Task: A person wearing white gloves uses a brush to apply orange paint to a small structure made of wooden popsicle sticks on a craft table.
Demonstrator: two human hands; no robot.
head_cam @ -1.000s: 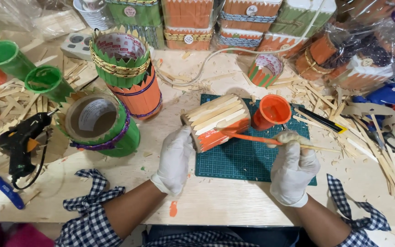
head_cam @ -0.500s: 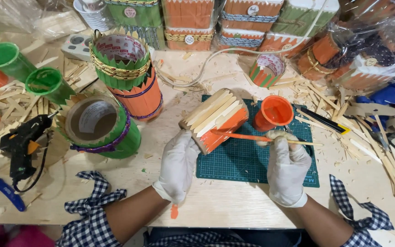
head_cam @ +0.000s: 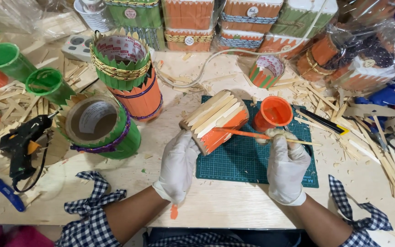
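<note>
**Painting a stick-covered can**

Right hand (head_cam: 287, 165), gloved, grips a thin brush (head_cam: 252, 134), its tip apparently touching the can (head_cam: 216, 121). Left hand (head_cam: 178, 164) holds the can tilted over the green mat (head_cam: 252, 160). Orange cup (head_cam: 273, 112) just beside.

Bright, even light from above — warm cast on the pale table (head_cam: 234, 210). Shadows soft and short: one under the stick-covered can (head_cam: 216, 120), one beneath the left hand (head_cam: 178, 165). White gloves near overexposed, little texture on the right hand (head_cam: 286, 168). Glare patches on the plastic wrapping (head_cam: 380, 41) at top right. Wide lens — table edges bow, far corners stretch. Centre sharp; checked sleeves (head_cam: 92, 215) at the bottom slightly soft.
</note>
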